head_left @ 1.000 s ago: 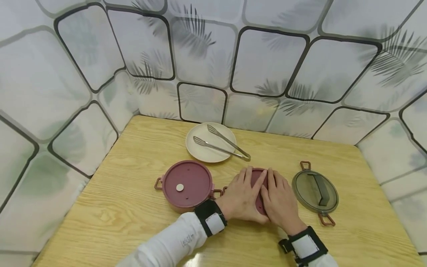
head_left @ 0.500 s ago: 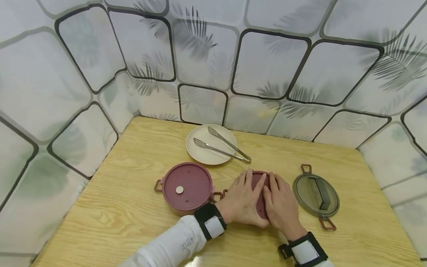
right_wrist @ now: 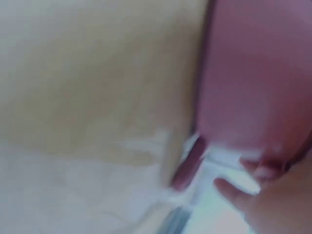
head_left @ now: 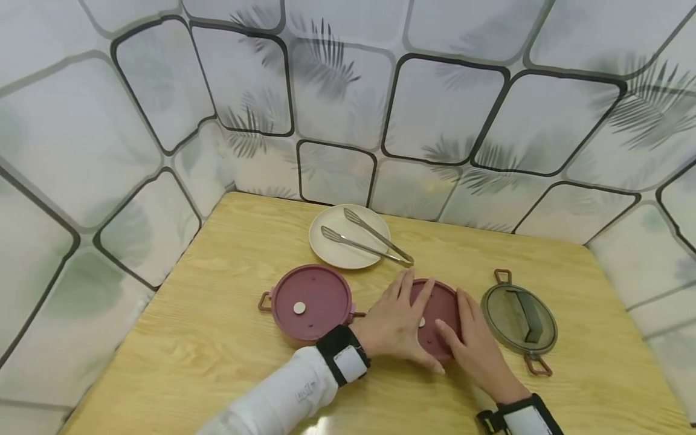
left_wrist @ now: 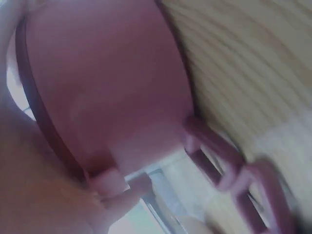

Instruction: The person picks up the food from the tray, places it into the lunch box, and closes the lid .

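Note:
My left hand (head_left: 394,320) lies spread over the left side of a plum-coloured pot (head_left: 446,308), thumb at the near edge and fingertips toward the far rim. At that pot's right edge, my right hand (head_left: 481,347) touches the rim with extended fingers, its thumb over the flat top. A white round knob (head_left: 421,322) shows between the hands. Both wrist views look along the smooth side of the pot (left_wrist: 117,78); a looped handle (left_wrist: 209,151) sticks out from its base in the left one. The right wrist view is blurred.
A matching plum pot (head_left: 321,296) stands just left. Behind, a white plate (head_left: 326,248) bears metal tongs (head_left: 375,232). At right lies a round see-through lid (head_left: 500,314) with a dark bar grip and looped side handles. A patterned wall (head_left: 337,175) borders the wooden table (head_left: 217,362).
My right hand has shifted right toward the rim, away from my left hand, uncovering more of the pot's top and its white knob. My left hand has barely moved.

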`<state>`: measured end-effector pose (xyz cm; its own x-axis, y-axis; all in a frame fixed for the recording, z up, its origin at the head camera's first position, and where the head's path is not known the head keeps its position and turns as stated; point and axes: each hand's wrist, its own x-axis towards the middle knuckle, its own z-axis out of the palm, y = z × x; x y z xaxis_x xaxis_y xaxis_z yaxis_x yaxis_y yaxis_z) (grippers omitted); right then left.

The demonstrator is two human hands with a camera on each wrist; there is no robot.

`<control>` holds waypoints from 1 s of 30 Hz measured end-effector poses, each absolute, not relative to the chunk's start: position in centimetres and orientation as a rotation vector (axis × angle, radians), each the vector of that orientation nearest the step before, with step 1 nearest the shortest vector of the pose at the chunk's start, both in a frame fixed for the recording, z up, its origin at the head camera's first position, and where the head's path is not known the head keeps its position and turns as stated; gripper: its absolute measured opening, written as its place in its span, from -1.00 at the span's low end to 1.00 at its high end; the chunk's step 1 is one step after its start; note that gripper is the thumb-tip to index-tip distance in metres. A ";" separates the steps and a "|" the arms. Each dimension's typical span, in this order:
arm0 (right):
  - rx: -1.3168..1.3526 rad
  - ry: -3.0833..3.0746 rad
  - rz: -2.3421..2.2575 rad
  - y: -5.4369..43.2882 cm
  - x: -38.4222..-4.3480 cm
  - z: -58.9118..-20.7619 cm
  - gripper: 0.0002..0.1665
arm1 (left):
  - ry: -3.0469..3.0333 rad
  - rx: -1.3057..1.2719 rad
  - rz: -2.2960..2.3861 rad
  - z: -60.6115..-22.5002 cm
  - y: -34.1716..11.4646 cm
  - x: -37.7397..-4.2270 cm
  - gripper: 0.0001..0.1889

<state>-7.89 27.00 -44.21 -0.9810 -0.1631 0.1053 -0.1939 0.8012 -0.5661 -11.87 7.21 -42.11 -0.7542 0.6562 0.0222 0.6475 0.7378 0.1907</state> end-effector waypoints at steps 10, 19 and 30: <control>0.430 -2.884 1.056 28.4 -5.9 -45.5 0.56 | 2.905 1.180 0.446 -43.0 6.2 -11.9 0.37; 0.428 -2.831 1.052 28.5 -6.1 -44.9 0.52 | 2.901 1.159 0.526 -42.9 6.4 -11.9 0.35; 0.359 -2.857 1.059 28.3 -5.6 -44.6 0.53 | 2.849 1.101 0.637 -42.6 6.2 -11.6 0.37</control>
<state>-5.57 28.26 -44.57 -0.9699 -0.1925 0.1494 -0.2433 0.7347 -0.6333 -11.56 6.20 -42.60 -0.7507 0.6489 0.1241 0.6400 0.6677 0.3802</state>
